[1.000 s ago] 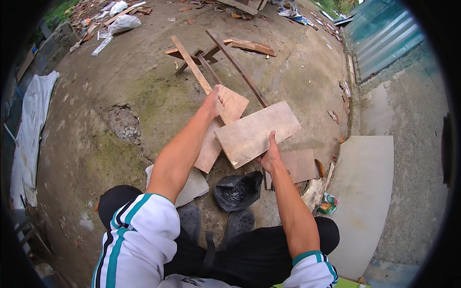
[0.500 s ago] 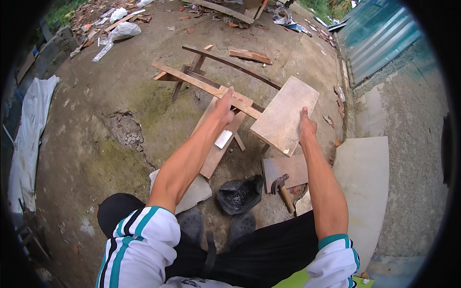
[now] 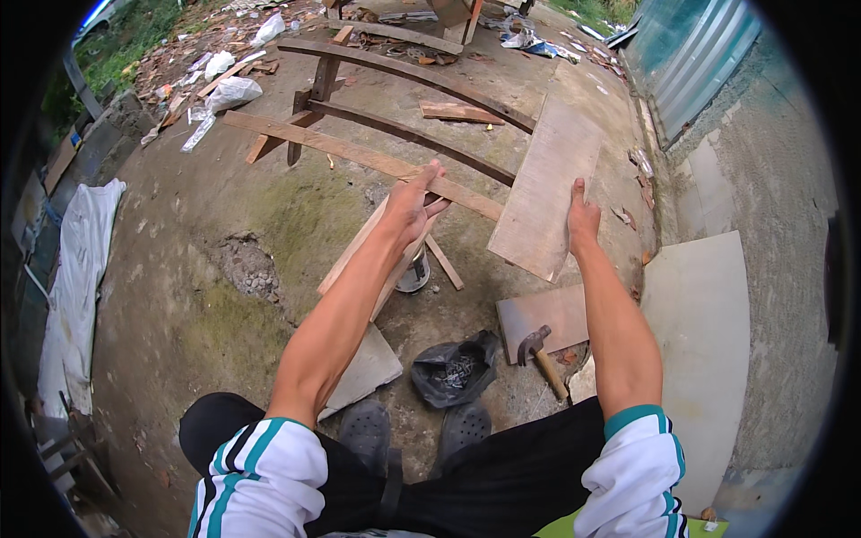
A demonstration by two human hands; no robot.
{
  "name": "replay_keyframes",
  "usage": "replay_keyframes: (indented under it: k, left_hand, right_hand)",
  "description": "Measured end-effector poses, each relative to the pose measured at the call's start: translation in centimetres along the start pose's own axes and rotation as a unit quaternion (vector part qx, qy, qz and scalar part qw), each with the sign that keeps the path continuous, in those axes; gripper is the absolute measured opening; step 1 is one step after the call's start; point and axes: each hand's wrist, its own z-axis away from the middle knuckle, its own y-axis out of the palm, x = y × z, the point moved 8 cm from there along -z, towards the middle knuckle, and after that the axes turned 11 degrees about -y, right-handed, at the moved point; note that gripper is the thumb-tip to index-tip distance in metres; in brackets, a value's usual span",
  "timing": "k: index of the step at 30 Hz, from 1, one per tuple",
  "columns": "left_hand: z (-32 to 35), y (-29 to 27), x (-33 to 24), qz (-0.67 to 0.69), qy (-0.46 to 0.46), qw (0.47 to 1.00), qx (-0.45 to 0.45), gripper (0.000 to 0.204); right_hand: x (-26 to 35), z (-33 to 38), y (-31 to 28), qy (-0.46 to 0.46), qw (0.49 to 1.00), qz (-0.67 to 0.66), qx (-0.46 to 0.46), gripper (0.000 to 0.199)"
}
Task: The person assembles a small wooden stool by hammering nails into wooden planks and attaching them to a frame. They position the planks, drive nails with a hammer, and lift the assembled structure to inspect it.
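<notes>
My left hand (image 3: pixel 414 208) is closed round the near rail of a wooden frame (image 3: pixel 327 148), thumb on top. My right hand (image 3: pixel 583 217) grips the right edge of a flat board (image 3: pixel 549 184) at the frame's right end, its fingers hidden behind. Two darker rails run behind the near one, and short cross pieces join them at the left end. The frame is held tilted above the ground. Under my left hand are wooden planks (image 3: pixel 354 247), partly covered by my forearm, and a small pale container (image 3: pixel 414 273).
Near my feet lie an open black plastic bag (image 3: pixel 448 372) with nails in it, a claw hammer (image 3: pixel 547 369) and a piece of board (image 3: pixel 538 314). A large pale sheet (image 3: pixel 700 332) leans by the right wall. Scrap wood (image 3: pixel 462 112) and litter lie farther off.
The frame has tilted, its far rails rising and spreading apart in view, and its left end has swung farther out. Both hands keep their hold. The pale container now shows beneath.
</notes>
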Motion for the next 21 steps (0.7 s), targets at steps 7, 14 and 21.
replay_keyframes:
  k: [7, 14, 21]
  left_hand:
    - [1.2, 1.6, 1.7, -0.031, -0.024, 0.998, -0.039, 0.050]
    - [0.8, 1.5, 6.0, -0.067, -0.065, 0.994, -0.063, 0.037]
    - [0.6, -0.3, 8.1, -0.041, -0.080, 0.991, -0.100, 0.031]
  right_hand:
    - [-2.5, -1.0, -1.8, 0.005, 0.999, 0.037, 0.036, 0.091]
    - [-5.0, -0.6, -4.0, 0.024, 0.994, 0.102, 0.037, 0.097]
    - [-5.9, 0.0, -2.1, 0.053, 0.986, 0.136, 0.085, 0.083]
